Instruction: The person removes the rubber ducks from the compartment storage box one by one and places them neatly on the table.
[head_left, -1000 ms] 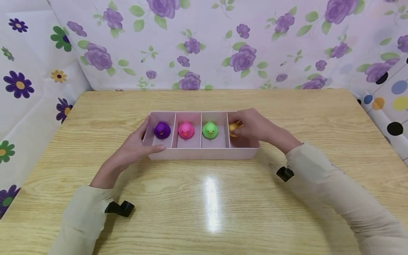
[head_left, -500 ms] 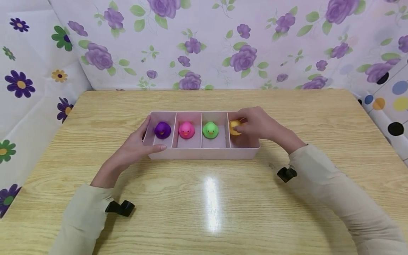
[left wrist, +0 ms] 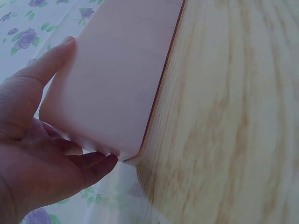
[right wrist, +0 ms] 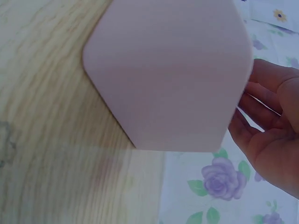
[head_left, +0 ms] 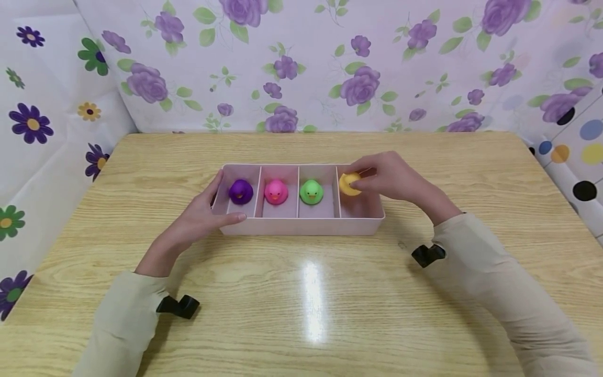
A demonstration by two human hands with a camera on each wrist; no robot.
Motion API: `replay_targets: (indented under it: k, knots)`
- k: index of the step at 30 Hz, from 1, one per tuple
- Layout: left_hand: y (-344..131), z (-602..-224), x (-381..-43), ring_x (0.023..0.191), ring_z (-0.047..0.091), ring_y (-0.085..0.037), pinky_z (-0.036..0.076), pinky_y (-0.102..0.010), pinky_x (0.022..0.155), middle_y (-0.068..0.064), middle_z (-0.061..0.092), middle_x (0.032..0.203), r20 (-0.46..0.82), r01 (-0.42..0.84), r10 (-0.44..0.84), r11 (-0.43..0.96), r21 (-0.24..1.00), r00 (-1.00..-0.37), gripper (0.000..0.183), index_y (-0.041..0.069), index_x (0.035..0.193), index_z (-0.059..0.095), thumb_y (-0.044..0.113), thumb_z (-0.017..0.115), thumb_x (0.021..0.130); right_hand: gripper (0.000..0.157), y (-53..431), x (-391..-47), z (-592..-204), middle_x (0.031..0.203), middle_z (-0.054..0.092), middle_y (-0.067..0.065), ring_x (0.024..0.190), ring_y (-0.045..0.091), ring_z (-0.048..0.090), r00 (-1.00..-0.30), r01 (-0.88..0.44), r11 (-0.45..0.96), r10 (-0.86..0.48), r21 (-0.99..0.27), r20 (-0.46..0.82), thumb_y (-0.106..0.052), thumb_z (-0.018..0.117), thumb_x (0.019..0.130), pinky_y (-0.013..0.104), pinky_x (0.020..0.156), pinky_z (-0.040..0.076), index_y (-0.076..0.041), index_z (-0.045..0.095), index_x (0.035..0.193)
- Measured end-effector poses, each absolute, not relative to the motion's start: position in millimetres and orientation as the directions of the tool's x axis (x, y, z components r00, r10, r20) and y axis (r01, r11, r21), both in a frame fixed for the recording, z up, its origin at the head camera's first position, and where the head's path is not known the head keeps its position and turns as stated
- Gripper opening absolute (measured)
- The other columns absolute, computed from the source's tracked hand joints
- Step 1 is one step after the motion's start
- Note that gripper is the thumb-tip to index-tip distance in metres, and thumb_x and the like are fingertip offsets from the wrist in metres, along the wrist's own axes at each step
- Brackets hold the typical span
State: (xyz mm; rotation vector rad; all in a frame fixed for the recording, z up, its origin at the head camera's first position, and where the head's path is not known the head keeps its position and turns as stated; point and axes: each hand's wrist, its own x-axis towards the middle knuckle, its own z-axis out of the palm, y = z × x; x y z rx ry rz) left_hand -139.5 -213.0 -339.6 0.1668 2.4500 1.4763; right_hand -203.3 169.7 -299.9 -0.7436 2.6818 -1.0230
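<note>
A pale pink box (head_left: 301,226) with several compartments in a row lies on the table. My left hand (head_left: 195,220) holds its left end, thumb over the front rim and fingers along the end wall. Between thumb and fingers, my right hand (head_left: 393,178) pinches a yellow rubber duck (head_left: 348,185) at the rightmost compartment. A purple duck (head_left: 241,192), a pink duck (head_left: 276,192) and a green duck (head_left: 311,192) sit one to a compartment. In the right wrist view, the box wall (right wrist: 173,88) hides the duck and part of the fingers.
The wooden table (head_left: 254,293) ends at the back against a sheet with purple roses (head_left: 360,86). On the left hangs a white sheet with flowers (head_left: 30,123), on the right a dotted one (head_left: 584,191). Black clips (head_left: 179,306) sit at both sleeves.
My right hand has risen slightly and moved right and back, lifting the yellow duck a little within its compartment. The left hand, the box and the other ducks stay in place.
</note>
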Motion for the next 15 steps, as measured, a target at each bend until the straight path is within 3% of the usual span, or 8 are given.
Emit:
replay_targets:
  k: [7, 15]
  knots:
    - [-213.6, -340.3, -139.4, 0.152, 0.002, -0.030, 0.007, -0.051, 0.121, -0.012, 0.000, 0.166, -0.172, -0.042, 0.233, 0.478, 0.877, -0.957, 0.115, 0.020, 0.161, -0.006, 0.022, 0.080, 0.085, 0.026, 177.5, -204.2, -293.9, 0.111, 0.073, 0.013, 0.098, 0.027, 0.068, -0.860, -0.417, 0.626, -0.506, -0.659, 0.063, -0.005, 0.073, 0.088, 0.040, 0.087, 0.055, -0.002, 0.075, 0.114]
    - [-212.9, -339.7, -139.5, 0.152, 0.002, -0.030, 0.008, -0.051, 0.121, -0.012, 0.000, 0.166, -0.171, -0.041, 0.234, 0.472, 0.880, -0.957, 0.115, 0.019, 0.161, -0.006, 0.023, 0.080, 0.085, 0.027, 185.4, -202.1, -283.6, 0.113, 0.072, 0.014, 0.101, 0.028, 0.069, -0.882, -0.383, 0.626, -0.467, -0.679, 0.067, -0.006, 0.073, 0.089, 0.015, 0.080, 0.050, -0.003, 0.075, 0.115]
